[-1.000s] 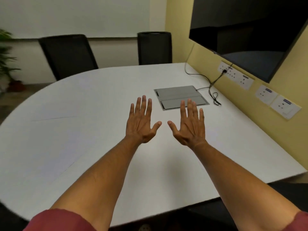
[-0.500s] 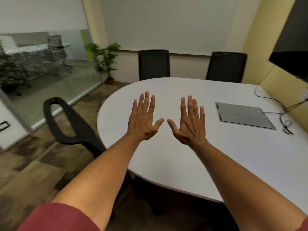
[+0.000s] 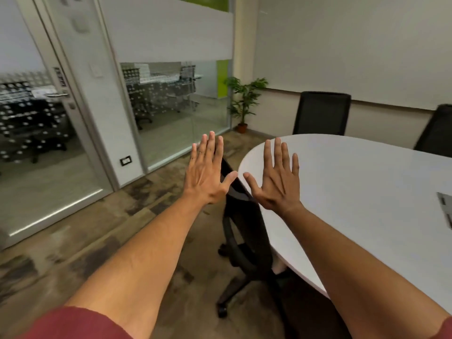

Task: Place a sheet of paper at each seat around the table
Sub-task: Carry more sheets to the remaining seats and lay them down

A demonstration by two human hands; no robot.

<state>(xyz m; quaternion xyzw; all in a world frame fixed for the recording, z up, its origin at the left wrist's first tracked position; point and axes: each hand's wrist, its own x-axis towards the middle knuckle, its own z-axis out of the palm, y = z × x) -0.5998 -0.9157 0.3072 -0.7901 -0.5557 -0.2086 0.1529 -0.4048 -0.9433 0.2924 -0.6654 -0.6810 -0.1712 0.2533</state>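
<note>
My left hand [image 3: 208,174] and my right hand [image 3: 276,179] are stretched out in front of me, backs up, fingers straight and spread, holding nothing. The left hand hangs over the floor and a black chair [image 3: 244,231] pushed in at the near left of the white rounded table [image 3: 367,192]. The right hand hovers over the table's left edge. No sheet of paper shows on the table or in either hand.
Two more black chairs stand at the table's far side, one [image 3: 321,113] in the middle and one [image 3: 437,128] at the right edge. A grey panel [image 3: 446,206] is set in the tabletop. Glass wall and door [image 3: 49,130] left; potted plant [image 3: 244,101] in the corner.
My view has swung left, from the yellow wall and screen to the glass wall and door. Both hands stay raised and spread in front of me, holding nothing.
</note>
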